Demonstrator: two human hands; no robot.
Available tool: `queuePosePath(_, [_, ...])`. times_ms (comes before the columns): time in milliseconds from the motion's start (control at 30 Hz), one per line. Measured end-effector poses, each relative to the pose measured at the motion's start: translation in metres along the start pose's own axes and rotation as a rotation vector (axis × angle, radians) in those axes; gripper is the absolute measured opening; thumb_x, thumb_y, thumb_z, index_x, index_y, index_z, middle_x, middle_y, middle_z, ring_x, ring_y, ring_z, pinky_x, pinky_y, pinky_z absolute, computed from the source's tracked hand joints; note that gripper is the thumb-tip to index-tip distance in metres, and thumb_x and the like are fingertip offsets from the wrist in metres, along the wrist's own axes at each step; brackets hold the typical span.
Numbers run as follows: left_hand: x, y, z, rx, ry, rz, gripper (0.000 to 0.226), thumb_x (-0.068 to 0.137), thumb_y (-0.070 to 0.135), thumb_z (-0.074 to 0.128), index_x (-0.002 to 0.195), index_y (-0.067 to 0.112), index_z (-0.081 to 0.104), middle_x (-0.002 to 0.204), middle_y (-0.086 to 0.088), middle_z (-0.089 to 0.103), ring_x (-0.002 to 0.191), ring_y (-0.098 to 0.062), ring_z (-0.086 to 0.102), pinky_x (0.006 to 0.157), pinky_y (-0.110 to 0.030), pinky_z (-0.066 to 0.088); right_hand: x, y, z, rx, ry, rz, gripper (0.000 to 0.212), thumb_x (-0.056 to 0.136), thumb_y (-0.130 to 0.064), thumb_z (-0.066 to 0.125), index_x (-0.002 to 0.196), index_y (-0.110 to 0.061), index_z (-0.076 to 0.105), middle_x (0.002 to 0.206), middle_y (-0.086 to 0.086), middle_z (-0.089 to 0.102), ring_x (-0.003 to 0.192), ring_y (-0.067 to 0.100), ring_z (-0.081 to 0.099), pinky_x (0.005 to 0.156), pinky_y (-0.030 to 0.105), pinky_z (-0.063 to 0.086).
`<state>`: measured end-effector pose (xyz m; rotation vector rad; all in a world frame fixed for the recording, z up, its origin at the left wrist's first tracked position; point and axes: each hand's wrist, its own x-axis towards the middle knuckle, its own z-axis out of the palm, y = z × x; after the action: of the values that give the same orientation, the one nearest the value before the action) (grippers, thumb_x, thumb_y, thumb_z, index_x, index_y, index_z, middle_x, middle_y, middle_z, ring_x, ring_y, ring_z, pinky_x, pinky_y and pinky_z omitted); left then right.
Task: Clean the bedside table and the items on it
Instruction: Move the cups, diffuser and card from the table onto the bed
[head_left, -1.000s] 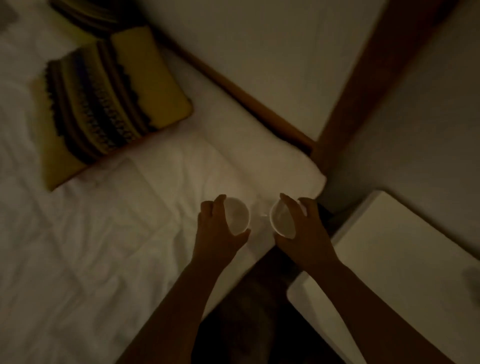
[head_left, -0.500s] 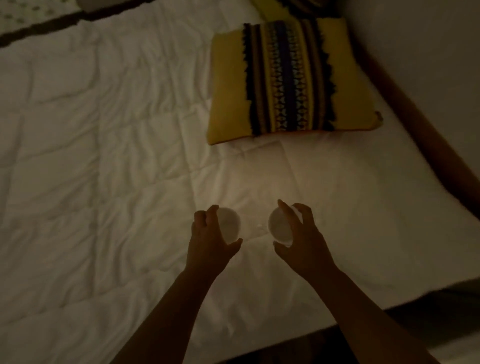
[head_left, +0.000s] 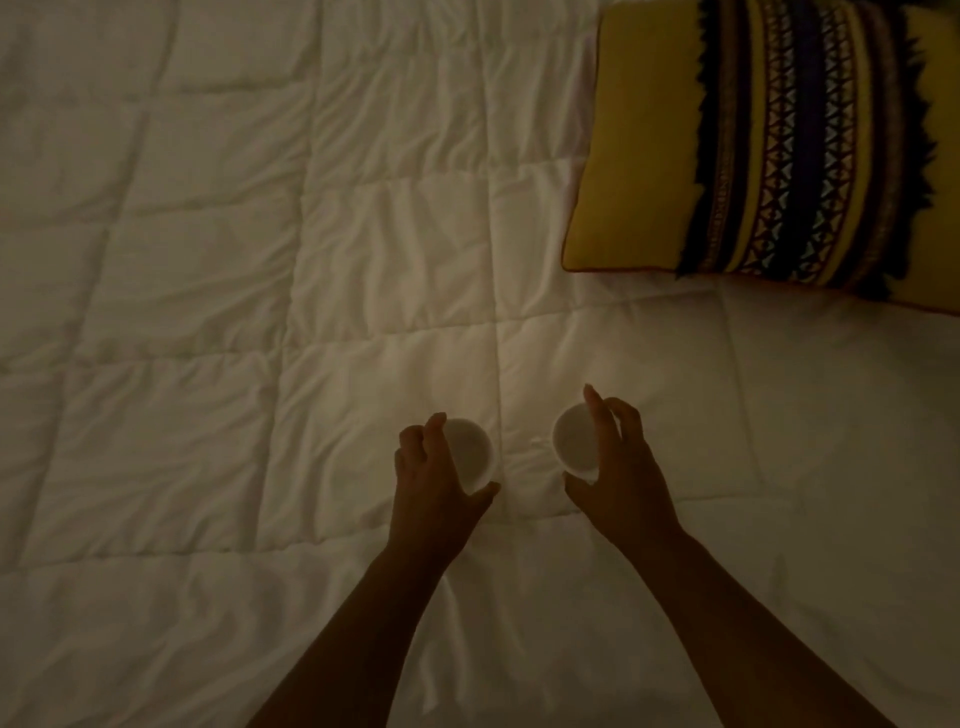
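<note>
The room is dim. My left hand (head_left: 434, 480) grips a small white cup (head_left: 470, 452) from its left side, mouth facing up. My right hand (head_left: 621, 475) grips a second white cup (head_left: 574, 439) from its right side. Both cups are low over the white quilted bedcover (head_left: 363, 291), about a hand's width apart; whether they touch the cover I cannot tell. The bedside table is out of view.
A yellow cushion (head_left: 644, 130) with dark patterned stripes lies on the bed at the upper right. The white quilt fills the rest of the view, wrinkled and stitched in squares.
My view has swung left from the bedside table and wall onto the bed. Both hands carried the cups along over the quilt, and the cushion has shifted to the upper right.
</note>
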<state>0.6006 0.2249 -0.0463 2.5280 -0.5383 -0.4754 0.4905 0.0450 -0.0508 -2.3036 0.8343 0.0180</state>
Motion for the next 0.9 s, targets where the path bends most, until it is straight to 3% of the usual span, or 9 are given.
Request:
queuePosePath(200, [-0.003, -0.001, 0.002, 0.046, -0.015, 0.006, 0.117, 0.061, 0.047, 0.084, 0.149, 0.023, 0.011, 0.138, -0.007, 0.029, 0.122, -0.028, 0.042, 0.096, -0.045, 0.048, -0.006, 0.002, 0.003, -0.043, 0.01, -0.001, 0.11, 0.071, -0.031, 0.08, 0.15, -0.038, 0.005, 0.151, 0.001, 0.021, 0.125, 0.029, 0.048, 0.086, 0.042, 0.057])
queuePosePath(433, [-0.021, 0.009, -0.018, 0.135, -0.066, 0.028, 0.119, 0.062, 0.058, 0.077, 0.15, 0.029, 0.003, 0.152, -0.004, 0.015, 0.139, -0.029, 0.022, 0.106, -0.053, 0.035, -0.023, 0.002, -0.017, -0.048, -0.001, 0.061, 0.115, 0.069, -0.046, 0.079, 0.15, -0.036, -0.002, 0.155, 0.005, 0.015, 0.129, 0.031, 0.046, 0.087, 0.042, 0.057])
queuePosePath(533, [-0.034, 0.024, -0.027, 0.172, -0.049, 0.073, 0.107, 0.067, 0.059, 0.073, 0.149, 0.025, 0.013, 0.152, -0.007, 0.021, 0.139, -0.028, 0.022, 0.108, -0.05, 0.033, -0.038, 0.003, -0.035, -0.02, 0.012, 0.059, 0.113, 0.071, -0.049, 0.077, 0.15, -0.037, -0.003, 0.154, 0.004, 0.014, 0.126, 0.029, 0.049, 0.083, 0.042, 0.058])
queuePosePath(667, [-0.058, 0.058, -0.026, 0.187, -0.106, 0.214, 0.082, 0.075, 0.056, 0.068, 0.142, 0.022, 0.035, 0.14, -0.001, 0.042, 0.131, -0.022, 0.034, 0.107, -0.042, 0.035, -0.069, 0.012, -0.063, 0.046, 0.044, 0.116, 0.106, 0.074, -0.054, 0.071, 0.15, -0.036, -0.001, 0.154, 0.004, 0.019, 0.125, 0.025, 0.051, 0.085, 0.037, 0.056])
queuePosePath(767, [-0.083, 0.091, -0.008, 0.161, -0.196, 0.288, 0.078, 0.076, 0.058, 0.064, 0.141, 0.028, 0.034, 0.133, 0.006, 0.049, 0.125, -0.017, 0.041, 0.106, -0.04, 0.038, -0.102, 0.031, -0.087, 0.178, 0.085, 0.196, 0.102, 0.076, -0.053, 0.07, 0.15, -0.036, 0.002, 0.151, 0.003, 0.026, 0.126, 0.022, 0.048, 0.091, 0.031, 0.048])
queuePosePath(900, [-0.119, 0.149, 0.036, 0.147, -0.368, 0.353, 0.08, 0.074, 0.066, 0.058, 0.14, 0.033, 0.028, 0.127, 0.009, 0.05, 0.119, -0.013, 0.044, 0.101, -0.035, 0.044, -0.159, 0.079, -0.125, 0.312, 0.154, 0.385, 0.097, 0.077, -0.058, 0.066, 0.149, -0.038, 0.004, 0.146, 0.0, 0.035, 0.123, 0.021, 0.05, 0.098, 0.044, 0.05])
